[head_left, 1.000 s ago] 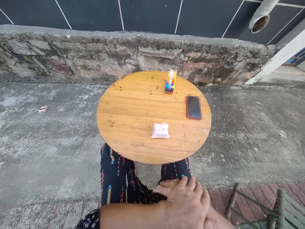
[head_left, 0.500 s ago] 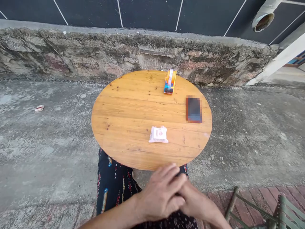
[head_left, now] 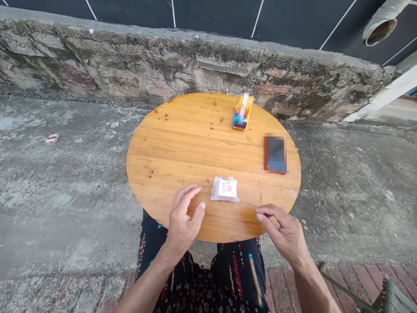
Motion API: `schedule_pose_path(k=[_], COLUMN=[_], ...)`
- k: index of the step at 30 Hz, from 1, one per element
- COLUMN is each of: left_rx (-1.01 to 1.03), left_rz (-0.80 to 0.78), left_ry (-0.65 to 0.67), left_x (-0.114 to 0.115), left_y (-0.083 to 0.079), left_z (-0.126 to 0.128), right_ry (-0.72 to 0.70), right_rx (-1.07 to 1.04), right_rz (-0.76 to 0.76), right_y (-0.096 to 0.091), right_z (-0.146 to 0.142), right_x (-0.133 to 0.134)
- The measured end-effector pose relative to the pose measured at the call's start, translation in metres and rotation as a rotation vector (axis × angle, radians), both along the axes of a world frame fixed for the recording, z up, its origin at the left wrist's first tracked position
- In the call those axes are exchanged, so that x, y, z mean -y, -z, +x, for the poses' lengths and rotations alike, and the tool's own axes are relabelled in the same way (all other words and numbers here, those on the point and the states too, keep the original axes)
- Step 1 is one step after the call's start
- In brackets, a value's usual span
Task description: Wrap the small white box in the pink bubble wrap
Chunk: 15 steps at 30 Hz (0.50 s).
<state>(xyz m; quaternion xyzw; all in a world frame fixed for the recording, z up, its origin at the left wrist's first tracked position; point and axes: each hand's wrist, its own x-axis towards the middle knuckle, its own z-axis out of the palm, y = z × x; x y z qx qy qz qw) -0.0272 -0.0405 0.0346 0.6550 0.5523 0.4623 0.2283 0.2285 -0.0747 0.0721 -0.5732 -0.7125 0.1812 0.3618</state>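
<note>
A small white packet [head_left: 227, 189] with red print, wrapped in clear, crinkled plastic, lies on the round wooden table [head_left: 182, 152] towards its near side. My left hand [head_left: 185, 213] hovers over the near edge, left of the packet, thumb and fingers apart and nothing in it. Over the near right part of the table is my right hand [head_left: 283, 228]. Its fingers are bent and the thumb tip meets the index fingertip, with nothing visible between them. Neither hand touches the packet.
A yellow and blue tape dispenser [head_left: 243, 111] stands at the table's far edge. A blurred dark rectangular object with a red-brown border [head_left: 275, 154] lies at the right. Behind is a stone wall base [head_left: 130, 69]. A green slatted chair [head_left: 391, 298] is at the lower right.
My hands were together in front of the table's near edge. They have parted and moved forward, one on each side of the packet. The view has shifted slightly.
</note>
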Motion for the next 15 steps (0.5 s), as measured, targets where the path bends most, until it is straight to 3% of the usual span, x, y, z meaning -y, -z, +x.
schedule_pose_path(k=[4, 7, 15], left_rx=[0.02, 0.057, 0.154], left_rz=[-0.043, -0.054, -0.085], left_ry=[0.086, 0.114, 0.157], left_x=[-0.018, -0.022, -0.02], left_y=[0.001, 0.0, -0.002], left_z=[0.022, 0.035, 0.04], right_ry=[-0.006, -0.094, -0.289], right_rx=[0.017, 0.022, 0.136], right_rz=[0.044, 0.075, 0.101], right_y=[-0.009, -0.01, -0.006], right_z=[-0.003, -0.008, -0.019], right_x=[-0.027, -0.045, -0.083])
